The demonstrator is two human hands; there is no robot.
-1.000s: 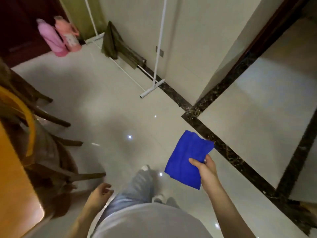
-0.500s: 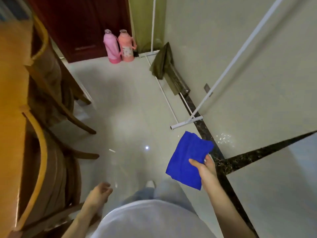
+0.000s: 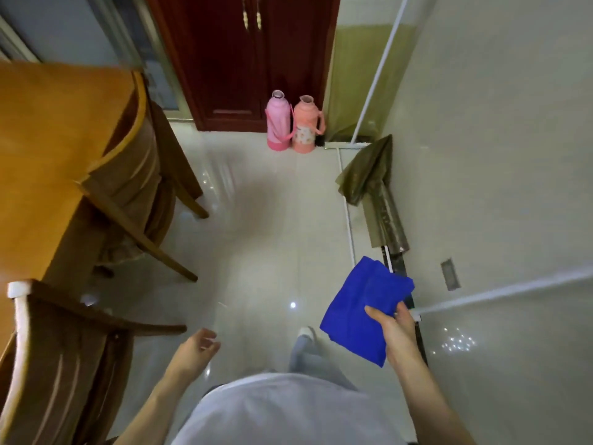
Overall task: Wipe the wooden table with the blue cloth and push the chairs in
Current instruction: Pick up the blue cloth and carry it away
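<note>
Right hand [image 3: 398,330], fingers behind blue cloth [image 3: 357,311]

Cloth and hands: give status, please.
Right hand holds cloth, in the air. Left hand free, fingers loosely curled. Table at left; near chair and far chair stand along its edge.

Soft blue cloth [image 3: 359,313], smooth wooden table [image 3: 48,130], glossy tiled floor [image 3: 256,252]
</note>
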